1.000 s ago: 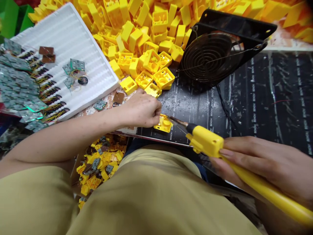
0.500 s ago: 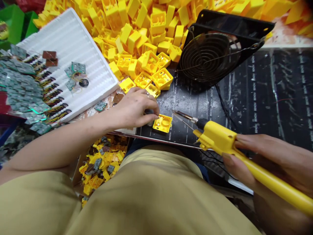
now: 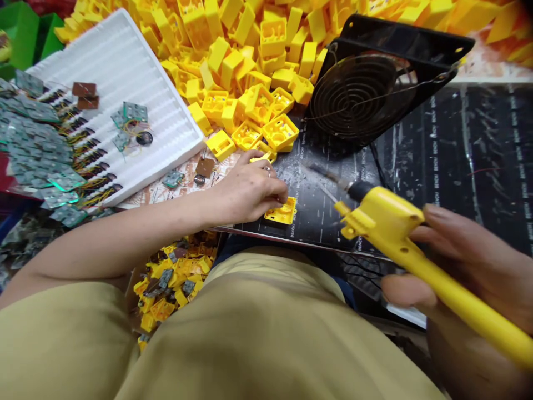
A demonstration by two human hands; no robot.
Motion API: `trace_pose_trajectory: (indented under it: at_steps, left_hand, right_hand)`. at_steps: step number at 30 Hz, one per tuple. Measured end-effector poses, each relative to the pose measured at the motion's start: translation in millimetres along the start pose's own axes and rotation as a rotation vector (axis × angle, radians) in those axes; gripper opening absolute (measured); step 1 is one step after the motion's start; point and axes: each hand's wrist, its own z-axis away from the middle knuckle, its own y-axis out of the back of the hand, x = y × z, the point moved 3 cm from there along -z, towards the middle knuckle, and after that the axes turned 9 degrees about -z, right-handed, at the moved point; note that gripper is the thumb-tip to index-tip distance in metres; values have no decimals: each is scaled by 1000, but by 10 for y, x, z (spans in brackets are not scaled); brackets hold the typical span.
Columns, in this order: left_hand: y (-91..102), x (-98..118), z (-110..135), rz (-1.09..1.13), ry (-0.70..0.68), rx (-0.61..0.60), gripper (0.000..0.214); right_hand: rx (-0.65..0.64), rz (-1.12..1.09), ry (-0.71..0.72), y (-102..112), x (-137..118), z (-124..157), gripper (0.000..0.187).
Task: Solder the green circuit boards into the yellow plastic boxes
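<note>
My left hand [image 3: 250, 191] rests on the black mat [image 3: 458, 155], fingers pinched on a small yellow plastic housing [image 3: 284, 211] lying near the mat's front edge. My right hand [image 3: 470, 266] is wrapped round a yellow soldering iron [image 3: 400, 233]. Its blurred metal tip [image 3: 328, 176] is raised above the mat, to the upper right of the housing and apart from it.
A heap of yellow housings [image 3: 250, 55] fills the back. A black fan [image 3: 362, 94] leans at the mat's rear. A white foam tray [image 3: 125, 100] with circuit boards [image 3: 33, 133] sits left. A box of assembled yellow parts [image 3: 170, 278] stands below the table edge.
The soldering iron has lifted up and away from the housing, its tip now blurred. My left hand has slid slightly right, closing over the housing.
</note>
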Motion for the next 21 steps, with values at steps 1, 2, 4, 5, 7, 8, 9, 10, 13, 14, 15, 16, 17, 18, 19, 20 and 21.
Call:
trace_pose_trajectory:
  at_steps: [1, 2, 4, 5, 7, 8, 9, 10, 13, 14, 15, 16, 17, 18, 19, 20, 21]
  left_hand:
    - [9, -30, -2, 56, 11, -20, 9]
    - [21, -61, 7, 129, 32, -39, 9]
    - [46, -115, 44, 290, 92, -58, 9]
    - [53, -132, 66, 356, 124, -58, 9]
    - [57, -140, 99, 430, 165, -49, 11]
    - [56, -134, 106, 437, 171, -45, 11]
    - [56, -123, 108, 433, 168, -42, 11]
    - [57, -110, 105, 417, 161, -45, 11]
    - [68, -61, 81, 286, 110, -58, 11]
    - [67, -41, 70, 207, 81, -58, 11]
    - [60, -21, 58, 113, 52, -56, 12]
    - [46, -2, 44, 13, 27, -54, 13]
    - [25, 14, 31, -77, 8, -54, 15]
    - [0, 24, 20, -145, -3, -60, 17]
    - [-25, 30, 10, -185, -10, -66, 20]
    - [-46, 33, 3, -193, -18, -70, 21]
    - [-61, 33, 1, -178, -27, -73, 21]
  right_hand:
    - [-52, -32, 68, -39, -4, -50, 65]
    - [-102, -60, 126, -93, -13, -107, 62]
    - [-144, -73, 187, -241, -19, -215, 39]
    - [-136, -64, 210, -332, -14, -256, 26]
    - [-114, -62, 236, -540, 14, -301, 13]
    - [-120, -65, 241, -648, 32, -307, 18]
    - [-129, -68, 252, -747, 44, -306, 25]
    - [-136, -65, 258, -830, 52, -301, 28]
    - [-116, -12, 237, -961, 51, -284, 25]
    - [-101, 18, 222, -972, 48, -281, 26]
    - [-90, 46, 211, -975, 45, -278, 28]
    - [-87, 70, 206, -971, 43, -274, 30]
    - [-90, 86, 207, -957, 42, -270, 31]
    - [-95, 95, 212, -930, 39, -263, 32]
    - [-91, 93, 219, -880, 33, -252, 33]
    - [-88, 83, 219, -807, 20, -237, 34]
    - [-89, 66, 206, -709, 1, -218, 34]
